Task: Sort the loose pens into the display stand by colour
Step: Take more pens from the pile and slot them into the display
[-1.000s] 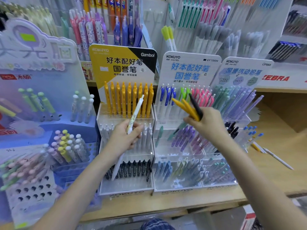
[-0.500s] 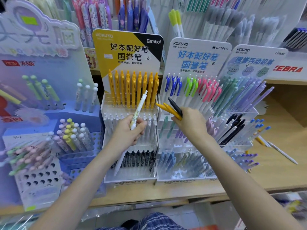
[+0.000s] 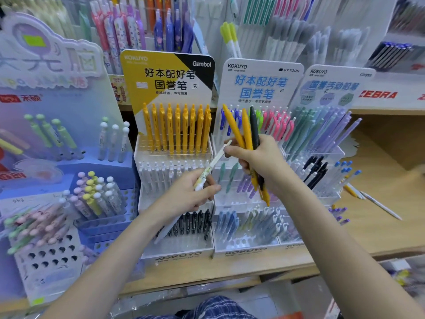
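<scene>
With the left hand [image 3: 188, 199] pinching a white pen [image 3: 212, 165] and the right hand [image 3: 259, 162] clutching three pens [image 3: 247, 132] — its fingertips crowding the white pen's 1 o'clock end — that full grip could spill.

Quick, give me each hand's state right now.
Left hand: holds the white pen by its barrel.
Right hand: grips two yellow pens and a black pen; its fingertips touch the white pen's top.

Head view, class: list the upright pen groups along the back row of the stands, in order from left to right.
yellow pens → blue pens → pink pens → green pens → purple pens
</scene>
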The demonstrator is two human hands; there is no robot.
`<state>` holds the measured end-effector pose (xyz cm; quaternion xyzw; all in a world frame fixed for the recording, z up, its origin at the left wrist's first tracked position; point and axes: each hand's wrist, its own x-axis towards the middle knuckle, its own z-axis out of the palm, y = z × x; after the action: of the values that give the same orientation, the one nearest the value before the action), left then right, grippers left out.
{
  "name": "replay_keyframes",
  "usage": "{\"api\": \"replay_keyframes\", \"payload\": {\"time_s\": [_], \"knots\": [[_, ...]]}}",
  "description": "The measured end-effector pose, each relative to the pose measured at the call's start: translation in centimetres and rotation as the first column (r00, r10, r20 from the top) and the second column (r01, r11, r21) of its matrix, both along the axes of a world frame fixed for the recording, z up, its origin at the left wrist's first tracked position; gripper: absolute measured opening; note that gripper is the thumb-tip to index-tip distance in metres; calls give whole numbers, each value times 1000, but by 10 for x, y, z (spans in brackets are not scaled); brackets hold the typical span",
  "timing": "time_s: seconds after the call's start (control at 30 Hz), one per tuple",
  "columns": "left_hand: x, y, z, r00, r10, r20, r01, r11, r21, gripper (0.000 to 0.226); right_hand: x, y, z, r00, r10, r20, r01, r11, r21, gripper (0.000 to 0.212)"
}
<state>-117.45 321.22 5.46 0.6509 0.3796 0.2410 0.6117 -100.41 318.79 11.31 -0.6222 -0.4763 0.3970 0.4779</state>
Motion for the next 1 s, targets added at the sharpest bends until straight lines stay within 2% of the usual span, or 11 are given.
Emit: {"api": "replay_keyframes", "payload": {"time_s": [0.07,0.23,0.37,0.43,0.5,0.57,0.63,0.7,0.77,0.87,1.0], "knots": [[-1,0,2,999,13,53,-12,1000,-3,6,12,-2,1,995,-55,-87,54,998,-10,2],[-4,2,2,974,135,181,-124,990,-73,8,47,-16,-7,960,-174,-222,167,985,-50,5],[12,-3,-4,994,84,73,-87,995,45,6,65,-38,-15,968,-192,-159,183,981,-67,3],[21,-5,-7,1000,2,8,-3,990,138,6,76,-51,-17,967,-214,-137,203,975,-90,3],[29,-6,-12,984,-91,-152,133,947,293,5,86,-64,-20,965,-233,-119,223,970,-97,4],[34,-7,-19,927,-76,-368,246,864,440,6,98,-78,-20,961,-272,-44,269,961,-71,4],[35,-7,-27,860,21,-510,285,810,513,17,108,-89,-21,945,-285,159,291,957,-19,4],[36,-6,-37,776,105,-622,327,776,540,29,109,-93,-30,836,-204,509,222,975,25,3],[36,-6,-48,706,153,-692,375,748,548,37,98,-92,-52,676,-86,732,129,992,-2,6],[35,-6,-58,663,159,-731,390,760,520,39,78,-89,-92,575,1,818,55,998,-39,11],[33,-5,-62,668,166,-726,374,768,519,37,77,-84,-108,555,-44,831,27,999,35,18]]}}
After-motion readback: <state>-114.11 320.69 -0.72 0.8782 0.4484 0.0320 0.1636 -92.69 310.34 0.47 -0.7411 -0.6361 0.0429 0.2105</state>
